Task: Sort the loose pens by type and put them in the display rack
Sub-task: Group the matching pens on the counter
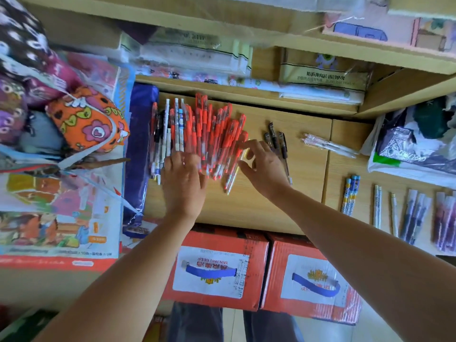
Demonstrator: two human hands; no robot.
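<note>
Sorting, by the look of it, not racking yet: gathering the red pens [212, 137] into one bundle at the left end of the desk [246, 213]. Pressing on the bundle's near ends with the left hand [183, 178], fingers straight and spread, gripping nothing. Cupping the bundle's right edge with the right hand [261, 164], fingers curved, thumb apart; cannot tell through the blur whether pinching a pen or only nudging.

Mixed in on the side nearest the desk's left edge: white pens [170, 134] with blue print, plus a dark one or two. Laid out by kind elsewhere: black pens [277, 141] at mid desk, clear pens [328, 145] right of mid desk, blue pens [350, 196] and purple pens [415, 218] toward the desk's right end. No rack in sight, so judged well short of done.

Next, probably: close both hands round the red bundle, square the ends, and draw out the white pens before lifting. Calls for an even squeeze from both sides against rolling and fanning, and for care with the few stragglers poking out toward the desk's front edge.
</note>
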